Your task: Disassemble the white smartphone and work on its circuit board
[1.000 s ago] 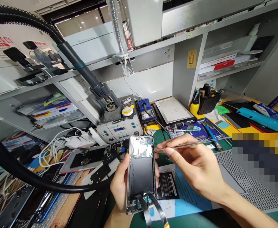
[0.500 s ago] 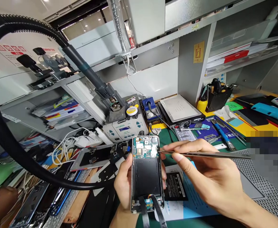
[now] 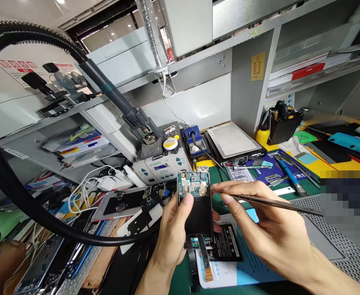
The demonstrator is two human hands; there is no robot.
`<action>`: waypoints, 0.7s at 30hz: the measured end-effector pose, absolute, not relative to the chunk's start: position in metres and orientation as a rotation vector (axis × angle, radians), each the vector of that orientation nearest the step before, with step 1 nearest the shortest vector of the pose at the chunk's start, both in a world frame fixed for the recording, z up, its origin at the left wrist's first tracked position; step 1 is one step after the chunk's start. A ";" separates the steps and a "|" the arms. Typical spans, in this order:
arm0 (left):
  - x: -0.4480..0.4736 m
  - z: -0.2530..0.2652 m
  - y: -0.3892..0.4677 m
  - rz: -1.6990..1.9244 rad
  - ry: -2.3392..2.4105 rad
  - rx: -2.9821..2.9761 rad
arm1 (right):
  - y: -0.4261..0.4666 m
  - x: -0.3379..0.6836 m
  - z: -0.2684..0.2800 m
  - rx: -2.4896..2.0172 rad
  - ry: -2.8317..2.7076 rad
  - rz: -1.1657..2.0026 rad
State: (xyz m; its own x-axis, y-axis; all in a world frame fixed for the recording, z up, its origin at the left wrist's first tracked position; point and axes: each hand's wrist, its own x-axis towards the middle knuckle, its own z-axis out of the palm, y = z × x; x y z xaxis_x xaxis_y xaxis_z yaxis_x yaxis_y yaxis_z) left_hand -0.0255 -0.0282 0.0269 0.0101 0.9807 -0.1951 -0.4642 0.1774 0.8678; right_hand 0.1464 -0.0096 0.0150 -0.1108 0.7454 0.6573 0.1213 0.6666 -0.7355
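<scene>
My left hand (image 3: 174,229) grips an opened smartphone (image 3: 198,213), its thumb lying over the lower edge of the circuit board (image 3: 195,184). Below the board is a black battery bay, and two flat ribbon cables (image 3: 205,258) hang from the bottom end. Pinched in my right hand (image 3: 269,221) is a pair of metal tweezers (image 3: 269,201), its tips at the phone's right edge beside the board. Whether the tips touch the phone I cannot tell. A black phone battery (image 3: 228,242) lies on a blue and white sheet (image 3: 250,266) beneath.
Behind the phone stand a rework station (image 3: 164,164) and a flat grey device (image 3: 233,141). A thick black hose (image 3: 44,223) arcs across the left. Tools, including a blue-handled brush (image 3: 290,176), lie at right. Another person's hand (image 3: 7,256) is at far left.
The phone has shifted slightly right and tilted, and my left thumb has moved from its side onto the board's lower edge. The ribbon cables have swung. The tweezers stay by the right edge.
</scene>
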 end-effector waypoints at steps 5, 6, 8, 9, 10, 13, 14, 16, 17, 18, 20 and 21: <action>-0.029 0.019 -0.027 1.446 1.095 0.743 | -0.012 0.147 0.015 -0.712 -1.625 0.599; -0.031 0.017 -0.027 1.452 1.101 0.721 | -0.012 0.147 0.015 -0.711 -1.630 0.587; -0.035 0.012 -0.026 1.450 1.098 0.677 | -0.012 0.146 0.015 -0.710 -1.640 0.564; -0.037 0.011 -0.026 1.449 1.088 0.664 | -0.011 0.146 0.015 -0.709 -1.642 0.556; -0.037 0.009 -0.026 1.449 1.075 0.661 | -0.011 0.146 0.015 -0.707 -1.643 0.553; -0.037 0.009 -0.027 1.442 1.020 0.677 | -0.011 0.147 0.013 -0.700 -1.638 0.568; -0.036 0.009 -0.027 1.435 1.002 0.679 | -0.012 0.147 0.013 -0.696 -1.637 0.573; -0.036 0.010 -0.029 1.421 0.975 0.665 | -0.013 0.147 0.013 -0.689 -1.636 0.579; -0.036 0.009 -0.029 1.414 0.965 0.652 | -0.013 0.147 0.013 -0.685 -1.636 0.581; -0.036 0.009 -0.030 1.407 0.953 0.639 | -0.013 0.147 0.013 -0.681 -1.634 0.583; -0.037 0.007 -0.031 1.392 0.929 0.615 | -0.014 0.147 0.014 -0.677 -1.625 0.586; -0.037 0.006 -0.031 1.388 0.921 0.606 | -0.014 0.147 0.014 -0.675 -1.620 0.585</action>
